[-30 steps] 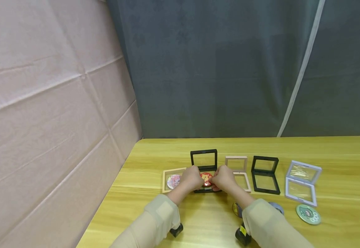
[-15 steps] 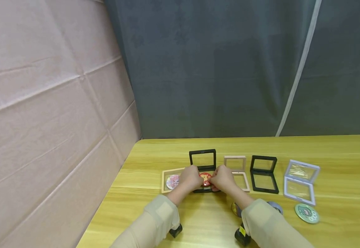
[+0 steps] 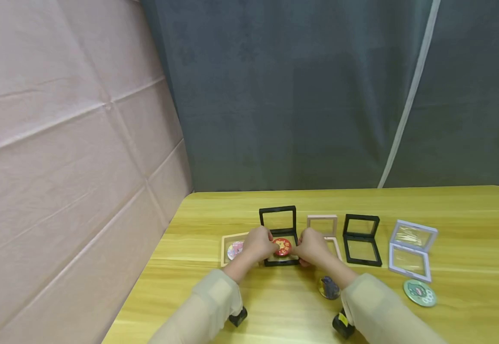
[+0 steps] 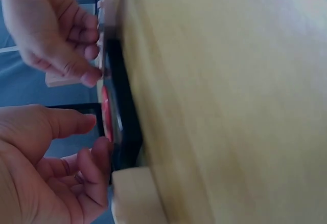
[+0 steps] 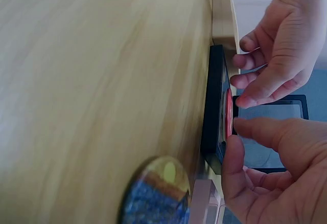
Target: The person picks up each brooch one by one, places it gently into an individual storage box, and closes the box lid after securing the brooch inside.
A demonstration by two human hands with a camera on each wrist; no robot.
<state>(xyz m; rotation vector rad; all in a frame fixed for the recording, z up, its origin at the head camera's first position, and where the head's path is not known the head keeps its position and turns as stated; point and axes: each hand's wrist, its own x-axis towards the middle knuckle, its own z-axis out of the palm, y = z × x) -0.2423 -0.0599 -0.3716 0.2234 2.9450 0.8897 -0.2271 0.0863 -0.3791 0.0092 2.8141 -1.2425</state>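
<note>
A round red pin badge point(image 3: 282, 247) with a yellow figure lies on the clear film of a black hinged display frame point(image 3: 277, 209), whose lid stands up behind it. My left hand point(image 3: 258, 244) is at the badge's left side, fingers loosely bent and thumb apart. On the other side my right hand point(image 3: 313, 247) has its fingertips close by the badge's right edge. In the right wrist view the badge point(image 5: 229, 114) shows edge-on between both hands, and the thumb and index finger of my right hand point(image 5: 281, 162) are parted beside it.
Left of my left hand lies a beige frame point(image 3: 222, 251) with a pink badge point(image 3: 234, 250). To the right stand opened pink point(image 3: 322, 217), black point(image 3: 361, 237) and lilac point(image 3: 410, 251) frames. A dark blue badge point(image 3: 329, 287) and a green badge point(image 3: 419, 293) lie nearer on the table point(image 3: 284, 306).
Both hands have drawn slightly apart from the red badge, left hand leftward and right hand rightward, so more of it shows. The view has shifted a little; a greyish badge is now behind the right sleeve.
</note>
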